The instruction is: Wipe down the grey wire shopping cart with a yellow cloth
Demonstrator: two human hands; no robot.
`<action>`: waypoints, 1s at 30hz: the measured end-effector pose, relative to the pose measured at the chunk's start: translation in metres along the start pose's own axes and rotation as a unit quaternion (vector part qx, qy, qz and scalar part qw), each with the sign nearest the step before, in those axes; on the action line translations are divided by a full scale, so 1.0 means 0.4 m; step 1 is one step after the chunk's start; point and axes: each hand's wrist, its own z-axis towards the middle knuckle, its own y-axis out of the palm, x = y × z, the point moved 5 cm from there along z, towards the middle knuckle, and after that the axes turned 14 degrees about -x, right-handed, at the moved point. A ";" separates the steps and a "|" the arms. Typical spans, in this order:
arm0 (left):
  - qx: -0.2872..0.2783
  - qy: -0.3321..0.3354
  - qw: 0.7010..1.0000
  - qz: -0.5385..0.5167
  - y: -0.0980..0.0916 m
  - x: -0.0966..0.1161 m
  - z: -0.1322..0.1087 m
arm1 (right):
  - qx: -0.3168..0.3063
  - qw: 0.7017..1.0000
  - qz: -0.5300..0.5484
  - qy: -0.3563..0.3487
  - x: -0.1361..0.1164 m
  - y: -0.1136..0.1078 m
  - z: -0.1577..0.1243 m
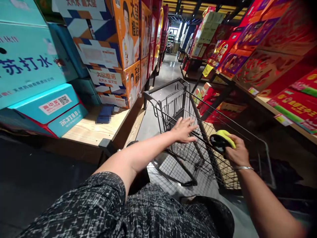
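Note:
A black wire shopping cart (178,99) stands in the aisle in front of me. My left hand (185,130) reaches out over its near side, palm down with fingers spread, and holds nothing. Whether the fingertips touch the wire cannot be made out. Farther right, my right hand (238,151) grips a rounded yellow-and-black object (219,142), whose exact kind I cannot tell. That object is held above the cart's wire side, and a bracelet (242,168) circles the right wrist.
Turquoise cartons (24,62) and orange-and-white cartons (109,77) are stacked on a wooden shelf (86,134) at left, with a small dark blue item (105,114) there. Red gift boxes (267,76) line the right shelves. The aisle floor (170,64) runs back between them.

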 end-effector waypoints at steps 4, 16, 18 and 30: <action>0.078 -0.138 0.983 0.087 -0.064 -0.134 -0.099 | -0.005 0.996 0.087 -0.021 -0.077 0.065 0.026; 0.137 -0.059 0.910 0.387 -0.023 -0.030 -0.220 | 0.017 0.989 0.147 0.028 -0.084 0.037 0.046; 0.080 -0.062 0.945 0.311 -0.042 -0.017 -0.226 | 0.016 0.981 0.195 0.020 -0.103 0.043 0.052; 0.022 -0.189 0.948 -0.253 -0.236 -0.091 -0.116 | 0.043 0.946 0.229 -0.227 -0.428 0.107 0.071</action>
